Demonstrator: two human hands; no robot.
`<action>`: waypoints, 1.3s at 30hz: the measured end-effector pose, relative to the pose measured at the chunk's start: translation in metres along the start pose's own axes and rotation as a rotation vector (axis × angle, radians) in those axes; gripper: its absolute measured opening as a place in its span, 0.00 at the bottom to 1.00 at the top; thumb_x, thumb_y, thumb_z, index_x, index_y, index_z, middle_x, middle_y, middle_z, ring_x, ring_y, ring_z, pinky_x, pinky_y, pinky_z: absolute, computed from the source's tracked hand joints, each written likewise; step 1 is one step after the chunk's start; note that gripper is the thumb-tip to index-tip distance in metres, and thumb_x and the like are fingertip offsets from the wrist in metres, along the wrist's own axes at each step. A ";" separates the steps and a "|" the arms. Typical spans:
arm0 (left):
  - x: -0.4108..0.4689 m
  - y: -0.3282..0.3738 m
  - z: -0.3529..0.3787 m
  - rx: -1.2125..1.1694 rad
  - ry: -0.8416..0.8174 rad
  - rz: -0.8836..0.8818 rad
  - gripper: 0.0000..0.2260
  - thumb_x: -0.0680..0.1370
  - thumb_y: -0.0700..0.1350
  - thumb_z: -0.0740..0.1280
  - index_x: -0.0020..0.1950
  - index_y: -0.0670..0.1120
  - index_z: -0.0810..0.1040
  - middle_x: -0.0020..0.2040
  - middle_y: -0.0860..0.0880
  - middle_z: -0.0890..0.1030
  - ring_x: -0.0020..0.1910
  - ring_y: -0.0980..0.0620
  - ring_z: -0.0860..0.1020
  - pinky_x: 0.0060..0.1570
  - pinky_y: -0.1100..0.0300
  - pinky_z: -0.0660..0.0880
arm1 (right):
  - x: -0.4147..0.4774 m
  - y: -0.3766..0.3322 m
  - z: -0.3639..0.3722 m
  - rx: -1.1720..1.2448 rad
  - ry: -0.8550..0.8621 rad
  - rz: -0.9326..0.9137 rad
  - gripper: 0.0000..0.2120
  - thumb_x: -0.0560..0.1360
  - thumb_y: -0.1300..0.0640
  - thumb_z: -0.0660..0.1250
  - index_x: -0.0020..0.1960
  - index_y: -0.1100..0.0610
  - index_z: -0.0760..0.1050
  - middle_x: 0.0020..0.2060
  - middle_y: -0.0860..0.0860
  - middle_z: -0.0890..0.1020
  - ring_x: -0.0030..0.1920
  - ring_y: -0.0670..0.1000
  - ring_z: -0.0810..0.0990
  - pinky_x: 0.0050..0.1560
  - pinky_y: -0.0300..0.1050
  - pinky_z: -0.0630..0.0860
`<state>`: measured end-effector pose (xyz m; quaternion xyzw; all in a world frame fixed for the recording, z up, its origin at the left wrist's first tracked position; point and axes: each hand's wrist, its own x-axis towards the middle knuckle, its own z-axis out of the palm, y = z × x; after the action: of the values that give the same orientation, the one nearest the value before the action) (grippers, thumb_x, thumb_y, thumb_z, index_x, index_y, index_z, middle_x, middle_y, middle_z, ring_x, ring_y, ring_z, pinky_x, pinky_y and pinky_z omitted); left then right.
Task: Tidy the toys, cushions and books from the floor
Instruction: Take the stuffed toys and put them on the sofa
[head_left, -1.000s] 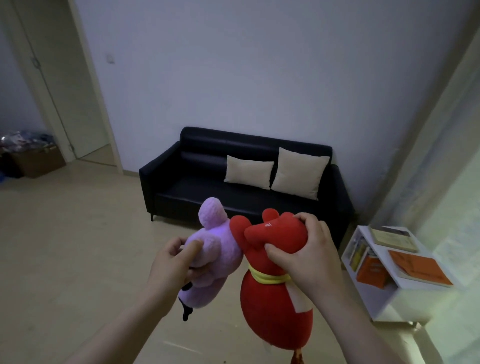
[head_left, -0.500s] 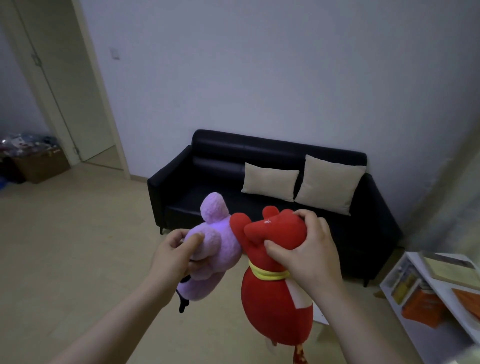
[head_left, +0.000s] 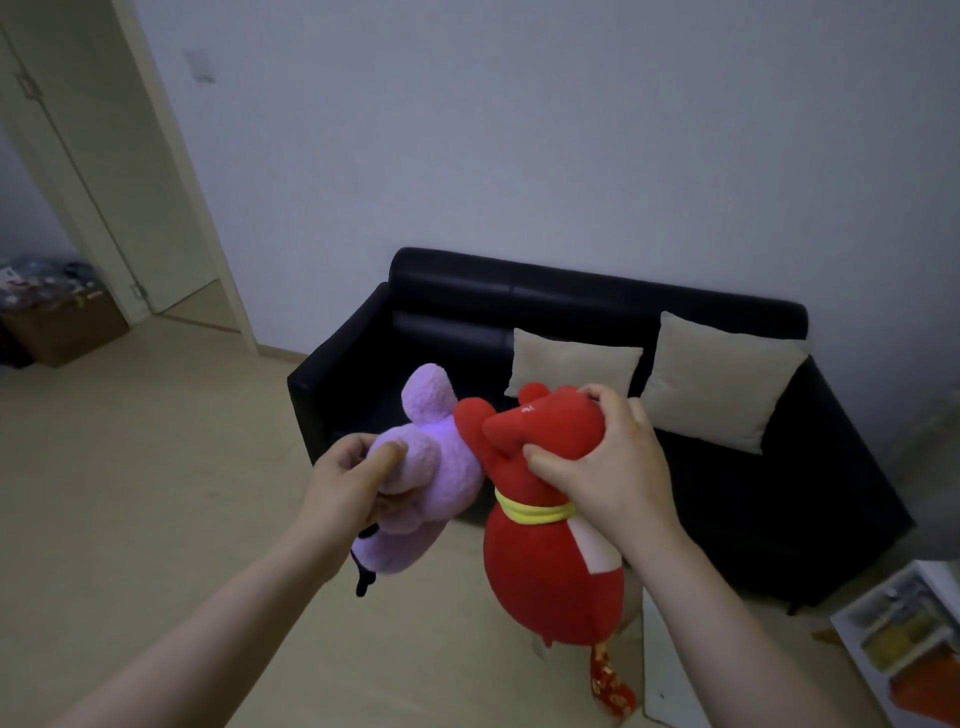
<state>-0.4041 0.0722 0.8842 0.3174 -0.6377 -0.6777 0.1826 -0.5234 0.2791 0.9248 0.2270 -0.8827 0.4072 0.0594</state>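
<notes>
My left hand (head_left: 345, 486) grips a purple plush toy (head_left: 434, 467) by its upper part, held in the air in front of me. My right hand (head_left: 610, 470) is closed on the gathered top of a red plush bag toy (head_left: 545, 577) with a yellow band and a red tassel hanging below. The two toys touch side by side. Beyond them stands a black sofa (head_left: 727, 509) with two beige cushions (head_left: 571, 366) (head_left: 722, 379) leaning against its back.
A white low shelf (head_left: 904, 629) with books and an orange item sits at the lower right. A doorway (head_left: 104, 218) opens at the left, with a cardboard box (head_left: 62, 325) of things beyond it. Pale wooden floor (head_left: 130, 493) spreads to the left.
The view has swung left and closer to the sofa, so the white shelf slid toward the right edge. Both hands keep the same hold on the toys.
</notes>
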 end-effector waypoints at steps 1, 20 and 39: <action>0.015 0.001 -0.001 0.004 -0.010 0.003 0.22 0.61 0.57 0.71 0.49 0.46 0.79 0.49 0.38 0.82 0.47 0.40 0.83 0.47 0.40 0.80 | 0.013 0.000 0.008 -0.006 0.001 0.005 0.36 0.61 0.38 0.74 0.64 0.44 0.66 0.54 0.44 0.68 0.51 0.45 0.72 0.50 0.42 0.73; 0.345 0.086 0.000 0.123 -0.131 0.050 0.17 0.65 0.56 0.69 0.47 0.47 0.80 0.44 0.45 0.84 0.44 0.45 0.84 0.46 0.42 0.81 | 0.281 -0.020 0.151 0.001 0.138 0.142 0.36 0.61 0.41 0.76 0.64 0.43 0.64 0.52 0.42 0.65 0.50 0.43 0.71 0.48 0.42 0.74; 0.571 0.120 0.083 0.118 -0.078 0.036 0.15 0.66 0.54 0.69 0.47 0.46 0.80 0.44 0.46 0.85 0.44 0.45 0.84 0.48 0.43 0.81 | 0.529 0.047 0.209 0.004 0.096 0.132 0.36 0.59 0.39 0.75 0.63 0.43 0.64 0.52 0.44 0.68 0.50 0.46 0.74 0.49 0.49 0.79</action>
<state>-0.8965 -0.2525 0.8883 0.2894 -0.6889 -0.6472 0.1509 -0.9986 -0.0371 0.9074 0.1487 -0.8911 0.4222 0.0742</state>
